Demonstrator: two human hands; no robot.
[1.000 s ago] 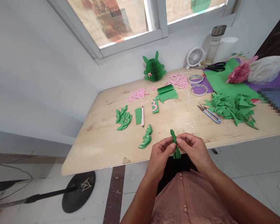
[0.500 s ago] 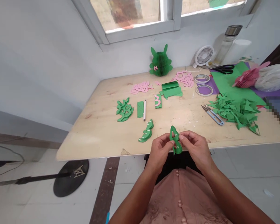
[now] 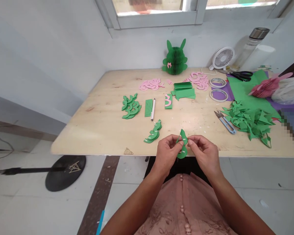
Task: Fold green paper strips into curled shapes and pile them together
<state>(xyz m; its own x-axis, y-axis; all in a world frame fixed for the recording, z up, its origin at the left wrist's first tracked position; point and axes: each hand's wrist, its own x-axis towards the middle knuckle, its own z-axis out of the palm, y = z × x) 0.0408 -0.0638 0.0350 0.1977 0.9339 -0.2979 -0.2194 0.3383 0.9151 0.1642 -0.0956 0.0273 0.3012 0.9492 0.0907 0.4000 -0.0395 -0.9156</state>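
A scalloped green paper cutout (image 3: 183, 152) with short white marks is held upright at the table's front edge. My left hand (image 3: 167, 153) pinches it from the left between thumb and fingers. My right hand (image 3: 204, 152) is closed in a pinch at the cutout's right edge, fingertips touching it. A similar stack of green cutouts with white marks (image 3: 154, 133) lies on the table to the left of my hands. Behind that are a white pen (image 3: 153, 109) and a green paper rectangle (image 3: 148, 107).
Blue thread snips (image 3: 225, 123) lie beside a heap of green scraps (image 3: 252, 120) on the right. Tape rolls (image 3: 218, 95), black scissors (image 3: 241, 76) and a small fan (image 3: 222, 58) stand farther back. Pink cutouts (image 3: 152, 84) and a green honeycomb paper figure (image 3: 175, 60) are near the wall.
The layers of the green cutout, spread apart before, now look closer together, with its face turned more toward me. Both hands stay at it. The camera view has shifted slightly.
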